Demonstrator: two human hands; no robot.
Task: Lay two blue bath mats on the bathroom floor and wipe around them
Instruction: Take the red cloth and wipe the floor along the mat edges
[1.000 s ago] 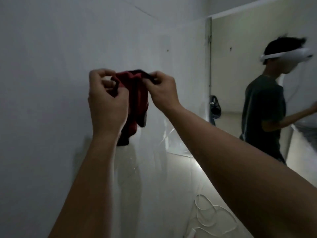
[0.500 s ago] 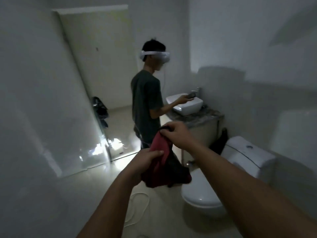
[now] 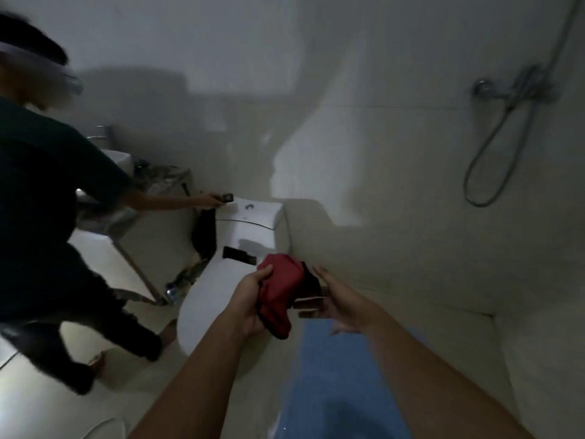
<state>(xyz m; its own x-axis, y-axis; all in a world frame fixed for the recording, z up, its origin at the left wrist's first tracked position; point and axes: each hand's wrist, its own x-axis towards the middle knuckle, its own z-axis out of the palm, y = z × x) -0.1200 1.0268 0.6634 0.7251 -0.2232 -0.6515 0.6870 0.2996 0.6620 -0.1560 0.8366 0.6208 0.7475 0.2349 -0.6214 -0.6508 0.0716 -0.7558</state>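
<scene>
A dim bathroom with pale tiled walls and a pale tiled floor [image 3: 47, 403]. One white ceramic toilet [image 3: 218, 286] stands at the middle, its lid shut, and one chrome shower mixer with a looping hose [image 3: 493, 128] hangs on the far right wall. One blue bath mat [image 3: 335, 384] is in view, lying flat on the floor just right of the toilet and running toward the near edge under the right forearm. One crumpled dark red cloth [image 3: 280, 293] is held above the toilet's near right edge. The left hand [image 3: 250, 305] has its fingers curled tight around the cloth. The right hand [image 3: 340, 302] sits just right of the cloth, fingers spread wide and blurred; whether they touch it I cannot tell. One other person in a dark shirt [image 3: 44, 198] stands at the left beside a counter [image 3: 164, 179], reaching toward the toilet tank.
</scene>
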